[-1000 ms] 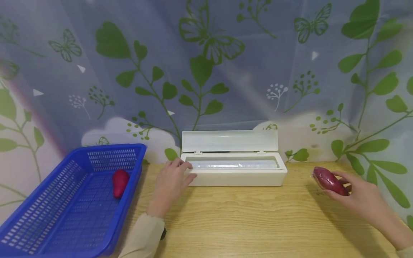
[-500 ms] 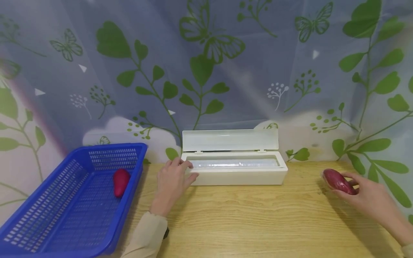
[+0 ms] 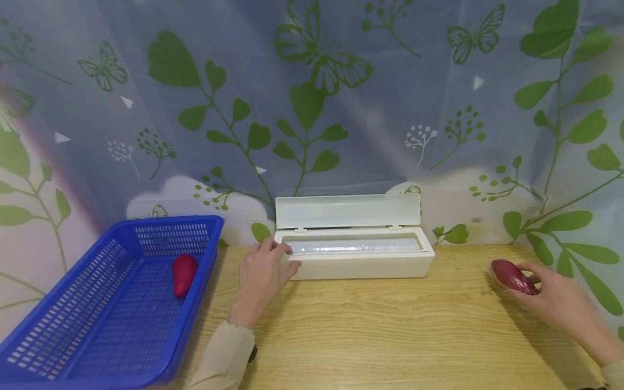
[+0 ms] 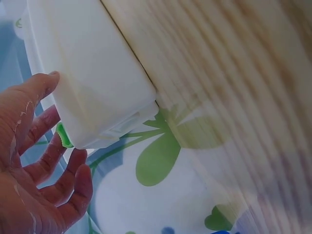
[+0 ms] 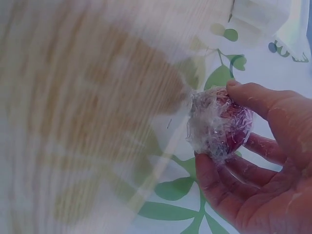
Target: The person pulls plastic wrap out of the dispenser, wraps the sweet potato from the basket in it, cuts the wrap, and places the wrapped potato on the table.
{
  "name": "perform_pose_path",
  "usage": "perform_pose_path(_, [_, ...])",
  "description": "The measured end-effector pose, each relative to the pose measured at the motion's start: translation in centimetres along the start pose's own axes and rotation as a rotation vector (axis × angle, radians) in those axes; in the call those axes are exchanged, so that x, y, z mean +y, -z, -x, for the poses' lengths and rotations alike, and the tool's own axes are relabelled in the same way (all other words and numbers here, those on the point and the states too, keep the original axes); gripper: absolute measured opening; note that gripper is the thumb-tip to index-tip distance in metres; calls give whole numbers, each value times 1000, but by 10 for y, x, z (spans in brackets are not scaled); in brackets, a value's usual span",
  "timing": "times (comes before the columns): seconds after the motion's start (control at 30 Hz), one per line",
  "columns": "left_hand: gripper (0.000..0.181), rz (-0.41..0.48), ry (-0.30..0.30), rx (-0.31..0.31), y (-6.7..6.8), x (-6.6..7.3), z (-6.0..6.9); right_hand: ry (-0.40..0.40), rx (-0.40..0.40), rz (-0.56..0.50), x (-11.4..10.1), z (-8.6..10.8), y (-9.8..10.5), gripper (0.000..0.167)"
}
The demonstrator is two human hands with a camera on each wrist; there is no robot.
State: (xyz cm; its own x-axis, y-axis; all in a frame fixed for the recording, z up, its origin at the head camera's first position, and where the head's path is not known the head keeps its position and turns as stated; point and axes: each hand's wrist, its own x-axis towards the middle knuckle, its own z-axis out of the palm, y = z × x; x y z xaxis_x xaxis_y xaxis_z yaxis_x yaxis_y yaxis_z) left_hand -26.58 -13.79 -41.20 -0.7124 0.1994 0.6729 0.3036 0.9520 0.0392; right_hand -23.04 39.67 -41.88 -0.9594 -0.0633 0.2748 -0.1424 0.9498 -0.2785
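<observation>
From the head, the table (image 3: 380, 330) runs back to a patterned cloth (image 3: 370, 141) printed with leaves and butterflies. A white box (image 3: 361, 268) stands along the table's back edge, near the middle, its lid (image 3: 348, 211) tipped up behind it and a shiny clear roll (image 3: 356, 247) lying lengthwise inside. The left hand (image 3: 260, 276) grips the box's front left corner, thumb at the front wall and forefinger over the rim; a pale sleeve (image 3: 224, 349) covers that forearm. Over the table's left side sits a blue basket (image 3: 168, 346) with pierced walls, and in it a red pear-shaped object (image 3: 184, 275) lies close to the right wall, toward the back. Near the table's right edge, toward the back corner, the right hand (image 3: 560, 295) holds a dark red wrapped object (image 3: 513, 276) between thumb and fingers; whether it touches the wood I cannot tell. In the left wrist view the thumb tip meets the box's smooth wall while the other fingers bend loosely round its end, beside a small green piece (image 4: 63, 135). In the right wrist view the thumb and fingers close on opposite sides of the wrapped object, whose crumpled clear film (image 5: 209, 122) faces the wood.
</observation>
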Motion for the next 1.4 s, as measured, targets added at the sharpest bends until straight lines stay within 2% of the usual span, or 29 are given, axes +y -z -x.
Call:
perform_pose_path(0.4, [34, -3, 15, -17, -1, 1, -1, -27, -75, -12, 4, -2, 0, 70])
perform_pose_path(0.7, [34, 13, 35, -38, -1, 1, 0, -23, -61, -14, 6, -1, -1, 71])
perform_pose_path(0.87, [34, 3, 44, -67, 0, 2, 0, 34, -12, 42, 2, 2, 1, 69])
perform_pose_path(1.03, [35, 0, 54, -96, 2, 2, -1, 101, 48, 78, -17, -1, 3, 57])
perform_pose_path(1.17, [35, -9, 53, -121, 3, 3, -1, 154, 106, 37, -35, -5, 1, 50])
perform_pose_path(1.23, [35, -17, 46, -129, 3, 3, 0, 206, 158, 15, -44, -7, -2, 47])
perform_pose_path(1.4, [34, -46, 18, -113, 2, 3, 0, 320, 246, -25, -65, -16, -10, 45])
